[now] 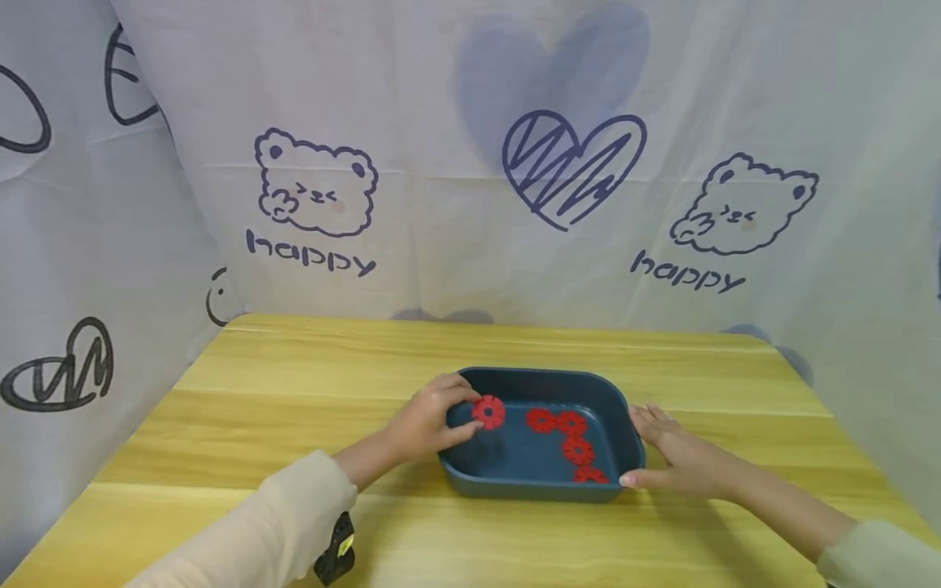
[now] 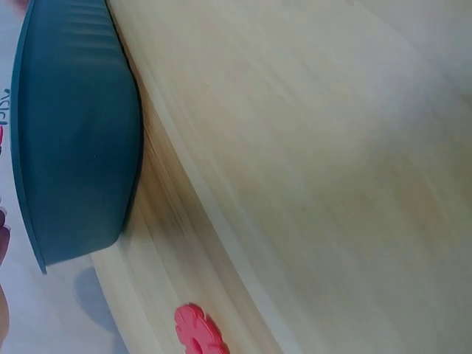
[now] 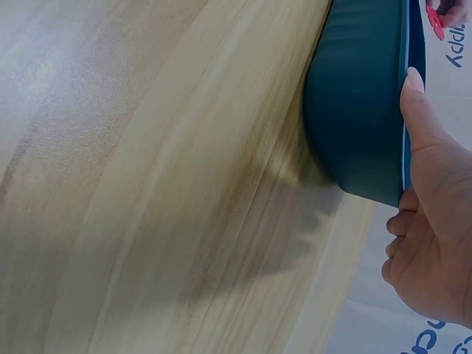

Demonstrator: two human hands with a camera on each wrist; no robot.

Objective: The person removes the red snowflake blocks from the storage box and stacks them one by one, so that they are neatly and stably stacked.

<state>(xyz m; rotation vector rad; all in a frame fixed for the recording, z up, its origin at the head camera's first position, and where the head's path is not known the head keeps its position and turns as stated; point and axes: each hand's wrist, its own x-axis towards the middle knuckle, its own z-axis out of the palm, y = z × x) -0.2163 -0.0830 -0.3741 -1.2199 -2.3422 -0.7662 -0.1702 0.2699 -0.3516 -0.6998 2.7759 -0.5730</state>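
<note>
Before printed cloth (image 1: 441, 90), at lower centre, held tub (image 1: 529, 490) with right grip (image 1: 672, 456), pinched red disc (image 1: 497, 413) with left grip (image 1: 430, 420). Seemed light, stiff, best taken edgewise.

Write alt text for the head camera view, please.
A person's left hand pinches a red notched disc over a dark blue tray holding four more discs, while the right hand holds the tray's right end. It stands on a yellowish table, before pale cloth printed with bears and hearts.
</note>
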